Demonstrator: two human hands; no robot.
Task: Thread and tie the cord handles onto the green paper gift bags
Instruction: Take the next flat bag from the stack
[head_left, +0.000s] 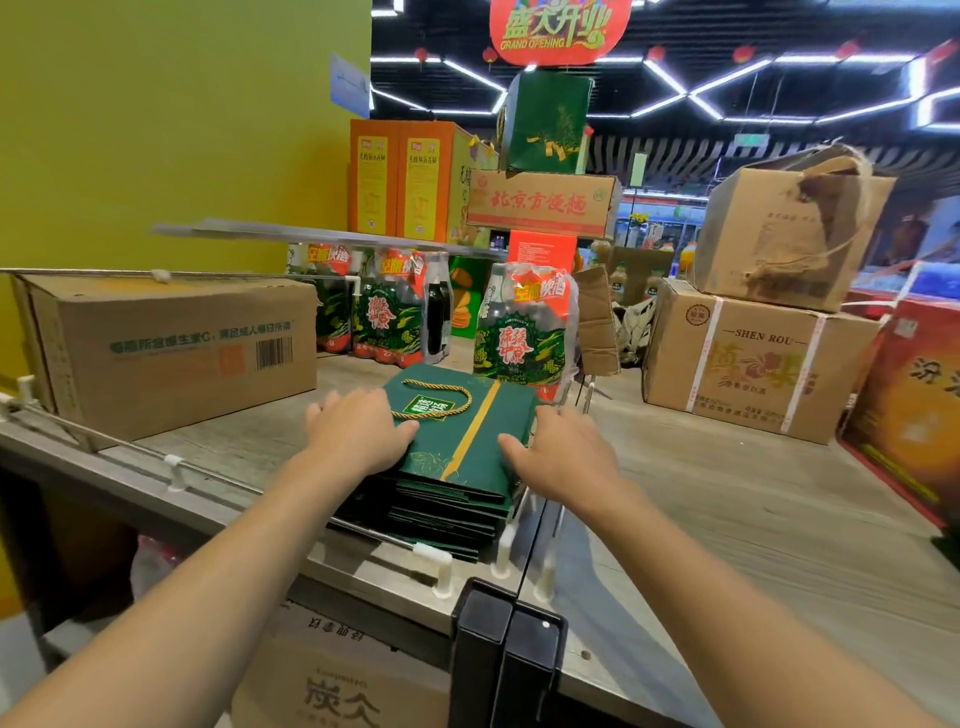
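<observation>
A stack of flat green paper gift bags (447, 499) lies on a metal shelf. The top bag (467, 441) has a gold stripe and a gold cord handle (439, 400) looped across its upper part. My left hand (358, 431) rests flat on the bag's left side, fingers spread and thumb pointing toward the stripe. My right hand (558, 452) lies against the bag's right edge with its fingers straight. Neither hand holds the cord.
A cardboard box (171, 348) stands left of the stack. Shrink-wrapped bottle packs (524, 332) stand behind it. Stacked cartons (758, 358) sit on the wooden surface (727, 499) to the right. White shelf pegs (441, 569) and a black post (506, 660) line the shelf's near edge.
</observation>
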